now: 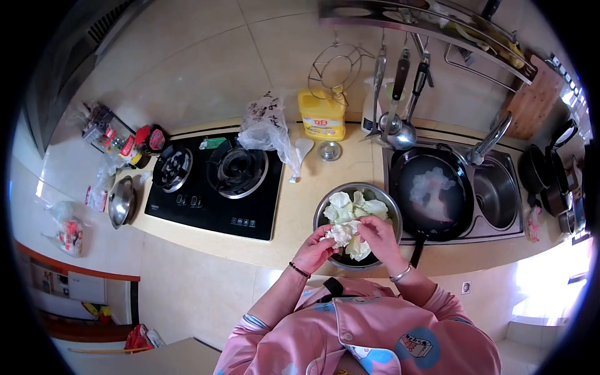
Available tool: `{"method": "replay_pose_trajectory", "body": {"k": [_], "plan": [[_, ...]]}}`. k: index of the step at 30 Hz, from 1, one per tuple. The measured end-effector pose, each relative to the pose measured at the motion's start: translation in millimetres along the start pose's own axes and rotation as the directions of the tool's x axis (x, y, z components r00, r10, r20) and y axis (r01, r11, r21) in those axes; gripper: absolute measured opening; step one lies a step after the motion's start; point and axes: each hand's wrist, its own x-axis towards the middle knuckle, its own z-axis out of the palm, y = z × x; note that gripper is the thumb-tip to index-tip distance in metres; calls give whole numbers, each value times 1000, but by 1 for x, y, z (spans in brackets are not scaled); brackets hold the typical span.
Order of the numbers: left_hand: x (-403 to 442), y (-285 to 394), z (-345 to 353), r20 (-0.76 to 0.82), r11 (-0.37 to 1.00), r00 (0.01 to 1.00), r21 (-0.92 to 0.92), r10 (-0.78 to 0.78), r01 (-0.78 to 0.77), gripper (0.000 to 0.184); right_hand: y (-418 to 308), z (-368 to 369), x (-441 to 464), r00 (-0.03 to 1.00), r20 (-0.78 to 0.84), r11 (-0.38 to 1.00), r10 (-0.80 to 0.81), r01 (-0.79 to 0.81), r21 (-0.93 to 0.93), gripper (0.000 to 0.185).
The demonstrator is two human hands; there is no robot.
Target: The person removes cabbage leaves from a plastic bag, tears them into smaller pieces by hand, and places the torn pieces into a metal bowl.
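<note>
Beige countertop point(294, 215) curves along a tiled wall point(181, 75), with a black gas stove point(212, 219) to my left and a metal sink point(500, 209) to my right. Close in front of me stands a steel bowl point(317, 215) of pale leaves point(374, 209), and just above them, between my hands, is the ragged whitish leaf piece point(340, 235). My left hand point(311, 252) has its fingers closed on one side; my right hand point(380, 239) pinches the other, thumb against fingers, though the exact contact is partly hidden. If I pull unevenly, I reckon, the piece could give way suddenly and a scrap could fly past the rim. Leaves heaped high could spill too if I bump the bowl, since neither hand steadies it. What worries me more is the black pan point(459, 203) over the sink: its handle point(417, 253) juts toward me near my right hand, so a careless elbow could swing it round. I cannot tell whether the pale patch inside is liquid or glare.
</note>
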Motion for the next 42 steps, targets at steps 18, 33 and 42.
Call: {"method": "replay_pose_trajectory", "body": {"k": [18,33,42], "plan": [[10,-20,26,-301,974,932,160,204,-162,29,-4,25,-2,996,-63,994,65,-70,-85,23],[12,-5,9,-67,912,933,-246,-353,327,35,-18,18,-5,980,159,982,121,-95,-164,17],[4,10,8,1,871,897,-242,-441,428,42,-7,-17,4,994,86,833,-68,104,-544,38]]}}
